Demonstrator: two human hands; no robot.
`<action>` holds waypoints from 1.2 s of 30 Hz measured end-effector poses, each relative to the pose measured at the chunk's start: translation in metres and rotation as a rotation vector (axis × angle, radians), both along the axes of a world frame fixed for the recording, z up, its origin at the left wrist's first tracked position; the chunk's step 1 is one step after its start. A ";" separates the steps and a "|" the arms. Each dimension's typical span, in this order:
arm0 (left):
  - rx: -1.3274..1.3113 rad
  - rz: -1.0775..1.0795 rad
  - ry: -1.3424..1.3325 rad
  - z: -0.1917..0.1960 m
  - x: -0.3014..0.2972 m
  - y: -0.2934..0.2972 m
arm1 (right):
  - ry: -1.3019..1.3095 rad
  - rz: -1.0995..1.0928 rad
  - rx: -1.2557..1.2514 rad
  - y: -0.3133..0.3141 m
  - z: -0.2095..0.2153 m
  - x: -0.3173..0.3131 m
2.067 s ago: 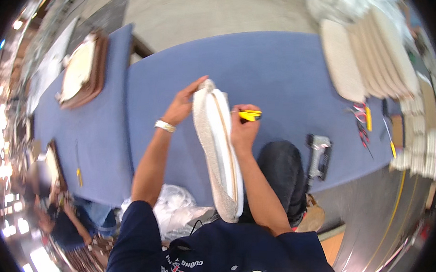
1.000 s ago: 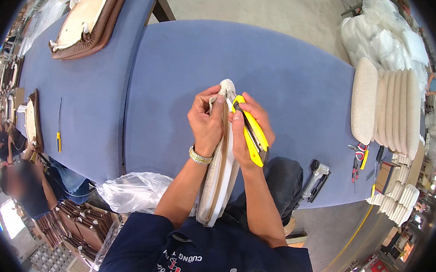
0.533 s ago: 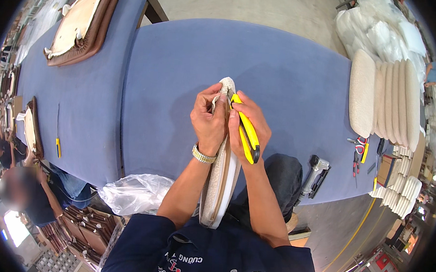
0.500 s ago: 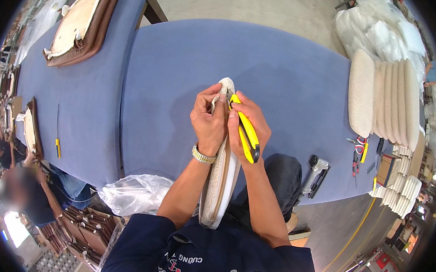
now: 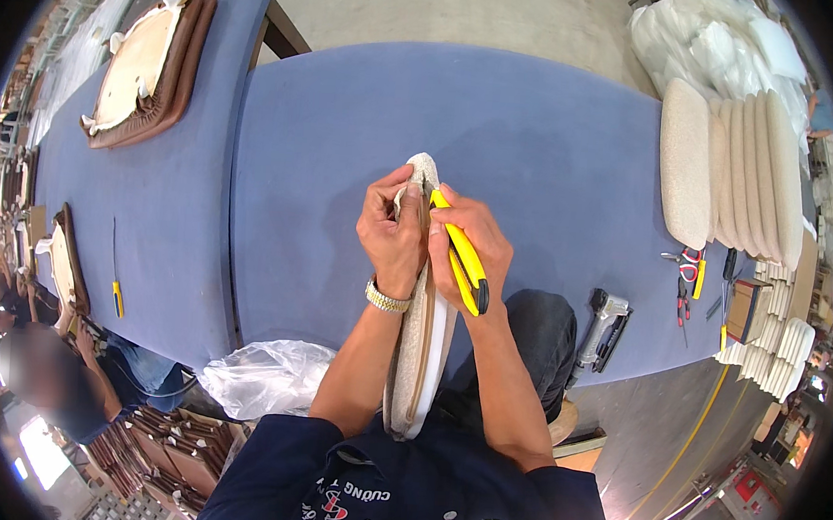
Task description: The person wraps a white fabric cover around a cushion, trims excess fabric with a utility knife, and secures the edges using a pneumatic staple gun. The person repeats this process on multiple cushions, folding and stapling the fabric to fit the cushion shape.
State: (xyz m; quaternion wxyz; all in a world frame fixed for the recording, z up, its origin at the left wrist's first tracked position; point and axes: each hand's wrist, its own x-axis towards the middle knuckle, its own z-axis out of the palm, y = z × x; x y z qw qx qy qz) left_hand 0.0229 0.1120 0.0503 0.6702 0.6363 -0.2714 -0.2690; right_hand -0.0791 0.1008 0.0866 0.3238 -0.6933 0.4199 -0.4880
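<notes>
A beige seat cushion [image 5: 419,340] is held on edge over the near edge of the blue desk [image 5: 555,135], its top pinched by the left hand [image 5: 392,232], fingers clamped on the fabric. A yellow utility knife [image 5: 463,262] is gripped in the right hand [image 5: 469,249] against the cushion's rim. Bare desk lies open ahead. To the right, well apart, stand stacked cushions [image 5: 732,168], scissors [image 5: 684,274] and a staple gun [image 5: 603,326]; a plastic bag [image 5: 264,374] hangs at the left.

Yellow-black knife [image 5: 464,261], seemingly beige cushion [image 5: 418,354], blue table [image 5: 554,145]
</notes>
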 end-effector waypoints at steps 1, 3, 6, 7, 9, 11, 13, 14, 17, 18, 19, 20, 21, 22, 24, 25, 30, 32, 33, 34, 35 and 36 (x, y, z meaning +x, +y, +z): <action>0.007 0.002 -0.021 0.002 -0.001 0.000 | -0.004 -0.002 -0.006 -0.001 -0.001 0.000; 0.020 0.007 -0.062 0.005 -0.003 -0.001 | -0.002 -0.009 0.001 0.002 -0.001 -0.002; 0.005 0.010 -0.054 -0.002 0.001 -0.001 | -0.018 -0.013 0.022 0.011 -0.003 -0.003; 0.013 0.007 -0.076 0.000 0.001 -0.001 | -0.041 -0.012 0.018 0.010 -0.004 -0.003; 0.029 0.002 -0.119 0.005 0.000 -0.001 | -0.059 -0.012 0.024 0.011 -0.002 -0.003; 0.012 0.002 -0.118 0.003 0.003 0.000 | -0.057 -0.008 0.038 0.013 0.004 -0.002; -0.020 -0.005 -0.114 -0.001 0.005 0.002 | -0.106 0.000 0.041 0.016 0.002 -0.002; -0.043 -0.011 -0.111 -0.002 0.005 0.003 | -0.144 0.002 0.040 0.018 -0.001 -0.002; -0.039 -0.064 -0.155 -0.002 0.011 0.006 | -0.261 -0.024 0.007 0.017 -0.008 0.001; -0.026 -0.087 -0.179 -0.001 0.013 0.006 | -0.299 -0.037 -0.009 0.014 -0.010 0.003; -0.040 -0.082 -0.202 -0.001 0.015 0.006 | -0.330 -0.038 0.042 0.011 -0.012 0.004; -0.055 -0.078 -0.225 -0.001 0.016 0.006 | -0.361 -0.038 0.093 0.009 -0.014 0.006; -0.070 -0.073 -0.248 0.000 0.017 0.007 | -0.391 -0.038 0.144 0.007 -0.017 0.007; -0.037 -0.086 -0.402 0.006 0.017 0.008 | -0.398 -0.029 0.116 0.003 -0.019 0.006; 0.032 -0.113 -0.708 0.019 0.017 0.012 | -0.461 -0.118 0.159 0.001 -0.019 0.001; 0.058 -0.130 -0.714 0.022 0.019 0.013 | -0.496 -0.160 0.183 0.001 -0.016 -0.001; 0.218 -0.233 -0.969 0.034 0.035 0.015 | -0.372 -0.244 0.297 -0.017 -0.025 -0.087; 0.293 -0.310 -0.958 0.042 0.049 0.013 | 0.044 -0.269 0.232 -0.031 -0.054 -0.150; 0.336 -0.345 -0.955 0.045 0.056 0.013 | 0.398 -0.272 0.442 -0.040 -0.052 -0.174; 0.277 -0.341 -0.957 0.048 0.060 0.012 | 0.758 -0.268 0.647 -0.048 -0.049 -0.198; 0.322 -0.374 -0.842 0.054 0.065 0.010 | 0.846 -0.306 0.683 -0.052 -0.060 -0.223; 0.362 -0.408 -0.725 0.058 0.067 0.007 | 0.936 -0.348 0.719 -0.055 -0.073 -0.247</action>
